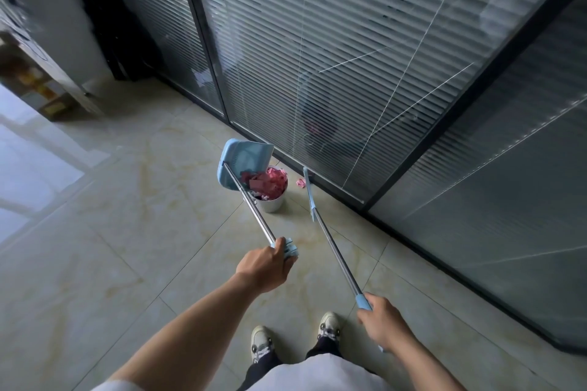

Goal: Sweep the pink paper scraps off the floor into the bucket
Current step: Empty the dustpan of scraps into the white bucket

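A small metal bucket [273,201] stands on the tiled floor by the glass wall, heaped with pink paper scraps [272,182]. My left hand [266,267] grips the blue end of a long metal handle, and its light blue dustpan [239,165] hangs tilted over the bucket's left rim with pink scraps at its mouth. My right hand [382,319] grips the blue end of the broom handle. The thin blue broom head [308,189] sits just right of the bucket. One pink scrap [300,182] lies on the floor beside the broom head.
A glass partition with shut blinds [349,73] runs diagonally behind the bucket, its dark base rail along the floor. A black object leans in the far left corner [104,25]. My two shoes [295,336] stand on pale tiles near the bottom of the view.
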The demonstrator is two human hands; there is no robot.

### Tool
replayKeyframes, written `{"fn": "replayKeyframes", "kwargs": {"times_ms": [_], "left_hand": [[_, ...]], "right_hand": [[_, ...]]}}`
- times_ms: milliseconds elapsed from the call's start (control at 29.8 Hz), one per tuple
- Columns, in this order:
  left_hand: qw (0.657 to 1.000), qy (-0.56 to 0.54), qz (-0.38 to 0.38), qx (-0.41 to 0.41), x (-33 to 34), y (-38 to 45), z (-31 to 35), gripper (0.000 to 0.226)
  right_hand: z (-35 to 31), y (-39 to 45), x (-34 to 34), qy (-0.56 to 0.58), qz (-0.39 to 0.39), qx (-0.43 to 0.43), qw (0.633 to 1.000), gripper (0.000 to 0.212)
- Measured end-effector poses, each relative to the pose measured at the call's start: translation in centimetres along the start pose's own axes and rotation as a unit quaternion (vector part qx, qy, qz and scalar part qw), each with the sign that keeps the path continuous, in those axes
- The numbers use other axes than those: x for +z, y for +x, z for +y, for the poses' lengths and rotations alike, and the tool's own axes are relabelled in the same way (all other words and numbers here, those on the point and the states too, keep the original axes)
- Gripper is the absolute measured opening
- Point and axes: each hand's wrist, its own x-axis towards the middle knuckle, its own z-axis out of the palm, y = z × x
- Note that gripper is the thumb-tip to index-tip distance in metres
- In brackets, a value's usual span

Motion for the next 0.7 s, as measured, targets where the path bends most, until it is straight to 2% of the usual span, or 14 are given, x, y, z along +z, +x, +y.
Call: {"fn": "replayKeyframes", "kwargs": {"times_ms": [402,704], "left_hand": [[0.997,0.064,-0.015,0.037,-0.3,-0.8,0.4,0.047],[0.998,0.057,-0.002,0.038,-0.5,-1.5,0.8,0.048]], "right_hand": [[-0.7,0.1,0.5,0.004,0.007,0.001,1.0,0.014],[-0.6,0.3,1.0,0.004,0.012,0.003,1.0,0.011]]}}
